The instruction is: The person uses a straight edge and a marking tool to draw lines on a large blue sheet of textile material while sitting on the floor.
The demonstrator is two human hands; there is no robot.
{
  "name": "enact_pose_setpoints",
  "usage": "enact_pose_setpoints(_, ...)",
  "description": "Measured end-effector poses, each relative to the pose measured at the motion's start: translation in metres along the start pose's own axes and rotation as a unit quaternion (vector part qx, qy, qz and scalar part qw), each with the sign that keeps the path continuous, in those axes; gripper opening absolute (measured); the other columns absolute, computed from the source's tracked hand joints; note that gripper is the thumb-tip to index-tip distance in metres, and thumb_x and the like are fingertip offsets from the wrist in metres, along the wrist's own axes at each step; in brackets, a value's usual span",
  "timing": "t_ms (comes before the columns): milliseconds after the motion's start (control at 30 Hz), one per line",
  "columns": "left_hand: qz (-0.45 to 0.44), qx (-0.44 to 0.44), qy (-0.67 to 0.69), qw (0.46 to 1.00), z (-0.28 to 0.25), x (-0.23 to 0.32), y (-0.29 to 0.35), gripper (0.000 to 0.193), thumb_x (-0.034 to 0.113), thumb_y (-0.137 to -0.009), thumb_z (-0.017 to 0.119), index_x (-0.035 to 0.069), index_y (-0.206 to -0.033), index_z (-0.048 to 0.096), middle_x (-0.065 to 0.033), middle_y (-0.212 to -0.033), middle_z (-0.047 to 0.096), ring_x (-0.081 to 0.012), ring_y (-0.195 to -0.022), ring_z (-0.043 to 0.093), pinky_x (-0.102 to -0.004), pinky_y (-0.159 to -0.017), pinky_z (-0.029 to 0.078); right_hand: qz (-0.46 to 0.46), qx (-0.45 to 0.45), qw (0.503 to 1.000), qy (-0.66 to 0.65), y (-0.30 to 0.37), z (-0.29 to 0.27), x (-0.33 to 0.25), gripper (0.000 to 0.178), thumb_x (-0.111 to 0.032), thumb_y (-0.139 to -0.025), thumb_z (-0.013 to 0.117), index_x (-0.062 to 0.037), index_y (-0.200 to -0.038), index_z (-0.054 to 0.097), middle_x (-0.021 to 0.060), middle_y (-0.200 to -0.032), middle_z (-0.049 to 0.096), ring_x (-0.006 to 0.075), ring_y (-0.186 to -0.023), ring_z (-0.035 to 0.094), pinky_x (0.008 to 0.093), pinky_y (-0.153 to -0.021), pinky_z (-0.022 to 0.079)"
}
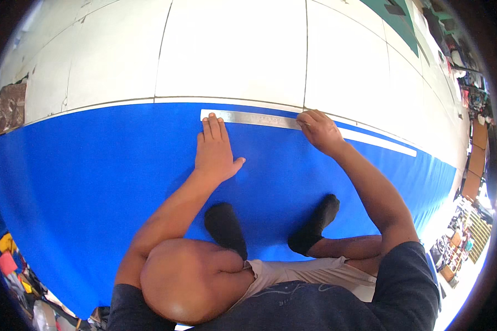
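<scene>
A long metal ruler point(259, 119) lies on a wide blue cloth point(94, 182), close to the cloth's far edge and roughly in line with it. My left hand point(214, 149) rests open near the ruler's left end. Its fingertips press on the metal, and the thumb sticks out to the right over the cloth. Around the ruler's middle, my right hand point(319, 131) is closed in a pinch at the strip. Something small and pale seems to show between its fingertips, too little to name. The right hand covers part of the ruler, whose right end shows beyond the wrist.
White floor tiles point(232, 49) stretch beyond the cloth's far edge. My feet in black socks point(226, 226) stand on the cloth. A brown object point(11, 107) sits by its far left corner. Piles of mixed goods point(458, 248) line the right side, with colourful items point(8, 259) at lower left.
</scene>
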State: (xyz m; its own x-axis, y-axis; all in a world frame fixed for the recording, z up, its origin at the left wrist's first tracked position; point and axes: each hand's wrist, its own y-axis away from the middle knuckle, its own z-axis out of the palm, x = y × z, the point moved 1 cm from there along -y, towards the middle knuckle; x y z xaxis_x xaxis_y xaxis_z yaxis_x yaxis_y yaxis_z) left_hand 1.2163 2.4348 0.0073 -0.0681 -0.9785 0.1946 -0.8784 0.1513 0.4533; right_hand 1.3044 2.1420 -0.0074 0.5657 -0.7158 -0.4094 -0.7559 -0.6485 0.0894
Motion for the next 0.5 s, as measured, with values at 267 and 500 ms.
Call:
enact_pose_setpoints(267, 0.01, 0.0, 0.002, 1.0, 0.0, 0.003, -0.001, 0.115, 0.055, -0.077, 0.079, -0.015, -0.151, 0.026, -0.0344, -0.159, 0.023, -0.0465, -0.148, 0.025, -0.0513, -0.115, 0.033, -0.049, 0.045, 0.993, -0.097, -0.084, 0.072, -0.076, 0.027, -0.017, -0.09, 0.062, -0.0088, -0.115, 0.068, 0.0119, -0.111, 0.072, 0.0326, -0.109, 0.066, 0.0454, -0.096, 0.052)
enact_pose_setpoints(500, 0.01, 0.005, -0.003, 1.0, -0.004, 0.009, 0.001, 0.115, 0.054, -0.076, 0.079, -0.015, -0.15, 0.025, -0.0343, -0.158, 0.023, -0.0463, -0.148, 0.024, -0.0508, -0.118, 0.028, -0.057, 0.099, 0.988, -0.101, -0.078, 0.066, -0.078, 0.023, -0.017, -0.091, 0.06, -0.0086, -0.112, 0.066, 0.0119, -0.107, 0.071, 0.032, -0.104, 0.067, 0.0453, -0.092, 0.054)
